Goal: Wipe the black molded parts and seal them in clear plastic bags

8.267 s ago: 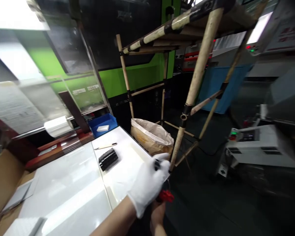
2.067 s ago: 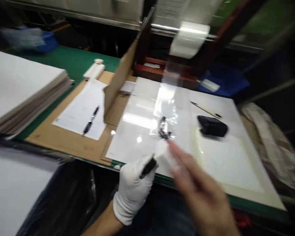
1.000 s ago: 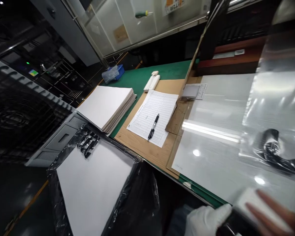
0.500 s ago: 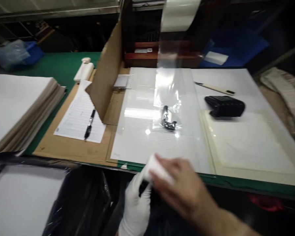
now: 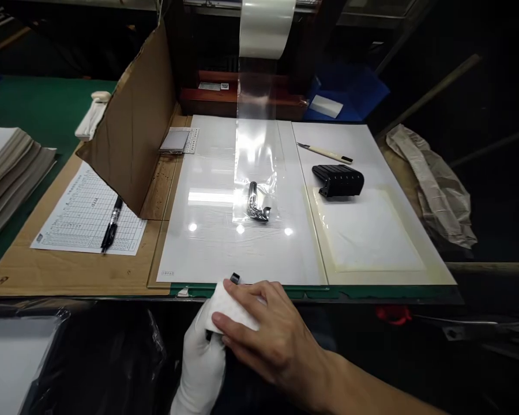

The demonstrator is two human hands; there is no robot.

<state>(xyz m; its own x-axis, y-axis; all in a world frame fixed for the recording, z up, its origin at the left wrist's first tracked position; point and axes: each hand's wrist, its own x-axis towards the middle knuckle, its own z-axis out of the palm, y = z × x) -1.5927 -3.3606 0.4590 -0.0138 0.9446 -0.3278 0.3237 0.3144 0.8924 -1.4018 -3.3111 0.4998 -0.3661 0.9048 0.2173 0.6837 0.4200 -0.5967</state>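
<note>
Hands point(image 5: 277, 340) on white pad point(image 5: 232, 310) at table edge point(image 5: 372, 292), clear of film point(image 5: 256, 132)

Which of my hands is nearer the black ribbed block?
Right: your right hand is below-left of the block in view; your gloved left hand is farther left.

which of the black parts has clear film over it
The L-shaped black part on the table. The ribbed black part near the pale-handled tool lies uncovered, and the black piece in the gloved left hand is outside the film.
</note>
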